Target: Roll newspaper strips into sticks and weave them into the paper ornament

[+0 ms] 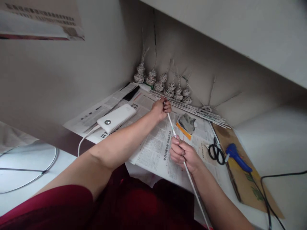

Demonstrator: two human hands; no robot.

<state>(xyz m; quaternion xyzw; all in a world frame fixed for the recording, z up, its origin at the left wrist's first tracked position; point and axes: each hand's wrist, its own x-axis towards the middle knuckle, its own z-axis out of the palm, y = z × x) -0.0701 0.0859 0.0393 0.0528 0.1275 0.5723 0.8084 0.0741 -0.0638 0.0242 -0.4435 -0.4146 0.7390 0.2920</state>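
A long thin rolled-paper stick (192, 180) slants from the middle of the table down past its front edge. My left hand (162, 108) is closed around its upper end. Lower down, my right hand (183, 154) grips the same stick, fingers wrapped round it. Between the two hands a short stretch of the stick shows, white with a green mark. Just beyond my left hand lies a bundle of similar paper sticks (199, 110). To the right of the stick, a grey cloth-like piece (187, 123) rests on an orange-yellow item (183, 129).
Newspaper (153, 153) covers the table. Several woven gourd shapes (159, 83) stand along the back wall. A white power bank (117, 118) with a cable lies left. Black-handled scissors (216, 154), a blue glue gun (237, 158) and cardboard (251, 191) lie right. A slanted panel (227, 35) overhangs.
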